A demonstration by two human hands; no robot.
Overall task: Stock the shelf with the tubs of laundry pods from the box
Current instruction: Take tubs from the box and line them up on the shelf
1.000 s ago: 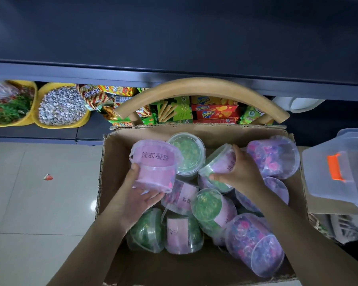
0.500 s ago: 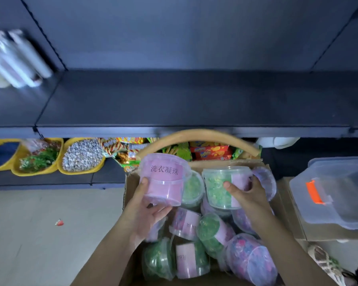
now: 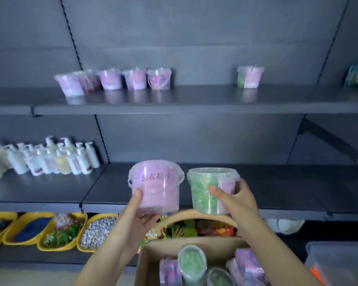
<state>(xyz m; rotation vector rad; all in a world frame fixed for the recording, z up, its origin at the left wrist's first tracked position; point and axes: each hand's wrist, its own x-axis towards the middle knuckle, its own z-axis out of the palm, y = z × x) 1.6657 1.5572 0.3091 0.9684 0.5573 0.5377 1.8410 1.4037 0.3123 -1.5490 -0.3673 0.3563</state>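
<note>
— What's in front of you?
— Dark grey shelving (image 3: pixel 194 38). My left hand (image 3: pixel 139 219) holds a pink tub (image 3: pixel 157 195) upright, thumb and fingers curled round its base. My right hand (image 3: pixel 236 203) grips a green tub (image 3: pixel 201 195) likewise. Both are before the middle shelf (image 3: pixel 287 182), above the box (image 3: pixel 151 256).
— Around them?
— More tubs (image 3: pixel 191 263) lie in the box. A row of tubs (image 3: pixel 111 79) stands on the upper shelf (image 3: pixel 205 98), with pump bottles (image 3: pixel 50 159) further left.

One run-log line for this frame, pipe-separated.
left grip: holds pink tub | right grip: holds green tub | both upright, clear of box, before middle shelf | upper shelf: stocked tubs standing
</note>
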